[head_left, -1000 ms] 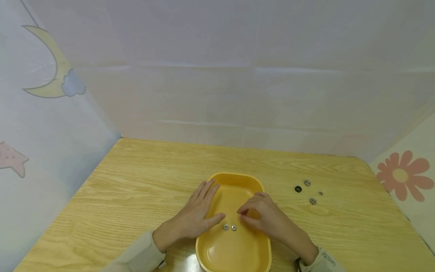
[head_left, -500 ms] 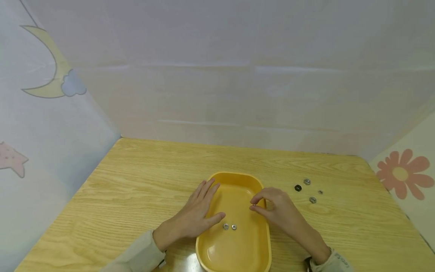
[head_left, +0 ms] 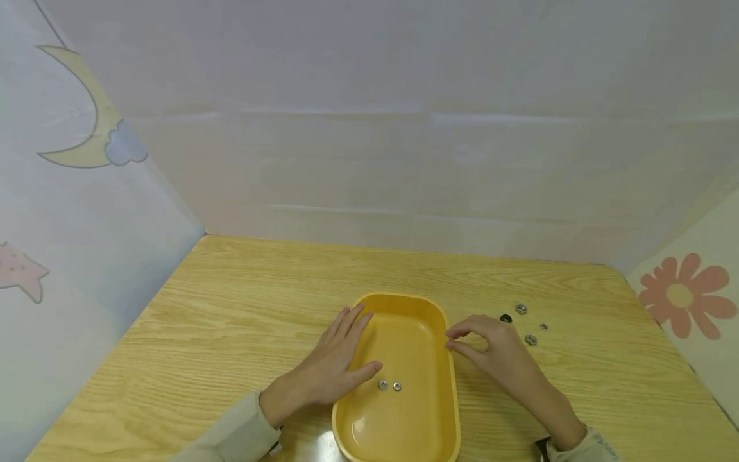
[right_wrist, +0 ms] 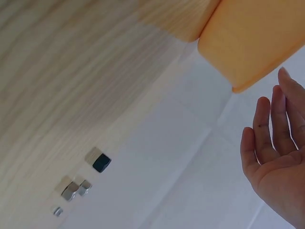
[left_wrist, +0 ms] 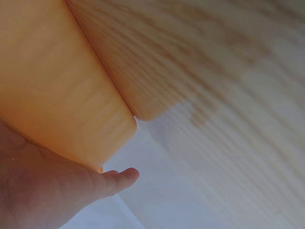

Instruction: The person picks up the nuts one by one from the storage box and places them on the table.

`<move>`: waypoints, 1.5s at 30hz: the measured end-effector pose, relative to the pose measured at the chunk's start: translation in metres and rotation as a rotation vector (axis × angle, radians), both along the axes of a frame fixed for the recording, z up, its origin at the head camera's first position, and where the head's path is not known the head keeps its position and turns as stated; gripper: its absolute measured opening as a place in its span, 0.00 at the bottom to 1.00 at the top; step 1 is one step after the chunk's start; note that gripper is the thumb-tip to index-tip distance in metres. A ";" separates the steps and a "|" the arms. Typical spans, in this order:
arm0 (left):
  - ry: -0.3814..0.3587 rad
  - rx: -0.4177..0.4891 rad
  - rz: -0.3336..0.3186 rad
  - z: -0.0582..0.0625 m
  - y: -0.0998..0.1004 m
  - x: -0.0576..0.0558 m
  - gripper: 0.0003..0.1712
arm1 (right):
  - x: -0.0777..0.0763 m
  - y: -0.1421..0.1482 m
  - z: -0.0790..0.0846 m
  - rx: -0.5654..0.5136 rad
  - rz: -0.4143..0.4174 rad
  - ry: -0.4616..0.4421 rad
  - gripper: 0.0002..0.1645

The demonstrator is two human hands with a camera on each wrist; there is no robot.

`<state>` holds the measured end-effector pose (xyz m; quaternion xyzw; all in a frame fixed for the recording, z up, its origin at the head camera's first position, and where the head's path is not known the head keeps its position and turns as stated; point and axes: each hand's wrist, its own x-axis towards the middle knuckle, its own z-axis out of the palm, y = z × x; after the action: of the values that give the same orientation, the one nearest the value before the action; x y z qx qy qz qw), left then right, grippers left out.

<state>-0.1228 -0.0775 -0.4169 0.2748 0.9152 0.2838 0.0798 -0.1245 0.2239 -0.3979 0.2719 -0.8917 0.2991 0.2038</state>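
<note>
A yellow tray (head_left: 404, 433) stands on the table, with two small silver nuts, one nut (head_left: 383, 385) beside another nut (head_left: 397, 386), on its floor. My left hand (head_left: 329, 366) lies over the tray's left rim, fingers spread and straight. Just at the right rim, my right hand (head_left: 499, 350) pinches a tiny metal nut (head_left: 452, 339) between thumb and index finger; the fingertips mostly hide it. In the right wrist view the other fingers of that hand (right_wrist: 279, 157) are loosely extended, and the pinch itself is out of sight.
Right of the tray lie a black nut (head_left: 505, 318), partly behind my right hand, two silver nuts, one farther nut (head_left: 521, 308) and one nearer nut (head_left: 531, 340), and a smaller nut (head_left: 544, 326). White cloth walls (head_left: 346, 160) enclose the wooden table (head_left: 231, 301).
My right hand has moved right and slightly away, from over the tray's middle to its right rim, carrying the tiny nut. The left hand and the two nuts in the tray stay put.
</note>
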 end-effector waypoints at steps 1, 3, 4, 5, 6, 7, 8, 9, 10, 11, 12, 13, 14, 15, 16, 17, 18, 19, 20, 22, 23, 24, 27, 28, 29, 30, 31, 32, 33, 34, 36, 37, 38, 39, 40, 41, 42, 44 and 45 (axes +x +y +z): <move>0.001 0.000 0.000 0.000 0.000 0.000 0.47 | 0.000 0.002 0.000 0.004 -0.008 0.009 0.14; 0.001 0.000 0.001 0.000 0.000 0.000 0.47 | -0.001 0.006 0.001 0.014 -0.031 0.011 0.14; -0.002 0.002 0.003 0.000 0.000 0.000 0.47 | 0.000 0.008 0.001 0.021 -0.046 0.003 0.14; -0.004 0.004 0.004 0.000 0.000 0.000 0.47 | 0.000 0.010 0.002 0.026 -0.059 -0.005 0.14; -0.007 0.005 0.006 -0.001 0.000 0.001 0.47 | 0.001 0.012 0.002 0.029 -0.072 -0.013 0.13; -0.009 0.007 0.008 -0.001 0.000 0.001 0.46 | 0.001 0.014 0.002 0.034 -0.084 -0.024 0.13; -0.011 0.008 0.008 -0.001 0.000 0.001 0.46 | 0.002 0.016 0.001 0.039 -0.096 -0.033 0.13; -0.013 0.009 0.009 -0.001 0.000 0.001 0.46 | 0.002 0.019 0.001 0.043 -0.106 -0.039 0.13; -0.015 0.011 0.009 -0.001 0.000 0.002 0.46 | 0.002 0.021 0.000 0.048 -0.113 -0.043 0.12; -0.015 0.012 0.008 -0.001 0.000 0.002 0.46 | 0.002 0.024 -0.001 0.050 -0.118 -0.045 0.12; -0.014 0.012 0.007 -0.002 0.000 0.002 0.46 | 0.001 0.026 -0.002 0.053 -0.124 -0.050 0.12; -0.012 0.012 0.006 -0.002 0.000 0.001 0.46 | 0.001 0.028 -0.003 0.058 -0.131 -0.056 0.12; -0.011 0.010 0.005 -0.002 0.000 0.001 0.46 | 0.000 0.030 -0.004 0.063 -0.138 -0.061 0.11; -0.010 0.011 0.005 -0.002 0.000 0.002 0.46 | 0.000 0.032 -0.005 0.067 -0.144 -0.064 0.11; -0.009 0.009 0.004 -0.002 0.000 0.002 0.46 | -0.001 0.034 -0.006 0.072 -0.149 -0.069 0.11; -0.008 0.008 0.004 -0.002 0.000 0.001 0.46 | -0.001 0.036 -0.007 0.076 -0.154 -0.076 0.11; -0.007 0.007 0.004 -0.001 0.000 0.002 0.46 | -0.002 0.038 -0.007 0.081 -0.158 -0.086 0.10; -0.006 0.004 0.004 -0.002 0.000 0.001 0.46 | -0.002 0.040 -0.008 0.087 -0.163 -0.096 0.10; -0.005 0.001 0.005 -0.001 0.000 0.002 0.46 | -0.002 0.042 -0.009 0.092 -0.166 -0.110 0.10; -0.004 -0.001 0.007 -0.001 0.000 0.001 0.46 | -0.003 0.045 -0.010 0.105 -0.174 -0.141 0.09; -0.003 0.000 0.008 -0.001 0.000 0.001 0.46 | -0.004 0.047 -0.011 0.114 -0.179 -0.157 0.08; -0.002 0.000 0.009 -0.001 0.000 0.001 0.46 | -0.004 0.048 -0.011 0.124 -0.185 -0.173 0.08; -0.005 0.003 0.011 -0.001 0.000 0.002 0.46 | -0.007 0.052 -0.012 0.157 -0.201 -0.209 0.07; -0.006 0.005 0.012 -0.001 0.000 0.002 0.46 | -0.007 0.054 -0.012 0.170 -0.208 -0.222 0.07; -0.006 0.005 0.012 -0.001 0.000 0.002 0.46 | -0.008 0.056 -0.012 0.179 -0.211 -0.235 0.06; -0.006 0.005 0.012 -0.001 0.000 0.002 0.46 | -0.009 0.057 -0.012 0.185 -0.217 -0.251 0.07; -0.007 0.005 0.011 -0.001 0.000 0.002 0.46 | -0.009 0.059 -0.012 0.190 -0.218 -0.269 0.07; -0.006 0.005 0.011 -0.001 0.000 0.002 0.46 | -0.010 0.061 -0.012 0.191 -0.220 -0.289 0.07; -0.007 0.005 0.010 -0.001 0.000 0.002 0.46 | -0.010 0.063 -0.012 0.194 -0.221 -0.308 0.07; -0.008 0.006 0.009 -0.001 0.000 0.002 0.46 | -0.010 0.065 -0.013 0.195 -0.220 -0.327 0.08; -0.010 0.008 0.006 -0.001 0.000 0.002 0.47 | -0.011 0.069 -0.013 0.200 -0.215 -0.354 0.08; -0.011 0.008 0.004 -0.001 0.000 0.002 0.47 | -0.011 0.070 -0.013 0.205 -0.211 -0.363 0.08; -0.011 0.009 0.003 -0.001 0.000 0.002 0.47 | -0.012 0.072 -0.013 0.210 -0.209 -0.374 0.08; -0.010 0.009 0.002 -0.001 0.000 0.002 0.47 | -0.012 0.074 -0.013 0.214 -0.207 -0.385 0.08; -0.008 0.010 0.000 -0.001 0.000 0.001 0.47 | -0.013 0.076 -0.013 0.217 -0.207 -0.397 0.08; -0.007 0.010 0.000 -0.001 0.000 0.001 0.47 | -0.013 0.077 -0.013 0.221 -0.206 -0.409 0.08; -0.005 0.010 -0.001 -0.001 0.000 0.001 0.47 | -0.014 0.079 -0.013 0.222 -0.207 -0.425 0.08; -0.001 0.011 -0.002 0.000 0.000 0.001 0.47 | -0.015 0.081 -0.013 0.225 -0.210 -0.456 0.08; 0.001 0.010 -0.002 0.000 0.000 0.001 0.47 | -0.015 0.082 -0.013 0.227 -0.212 -0.470 0.07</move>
<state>-0.1220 -0.0777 -0.4172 0.2763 0.9134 0.2883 0.0784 -0.1399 0.3062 -0.4111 0.1215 -0.9658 0.2290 -0.0104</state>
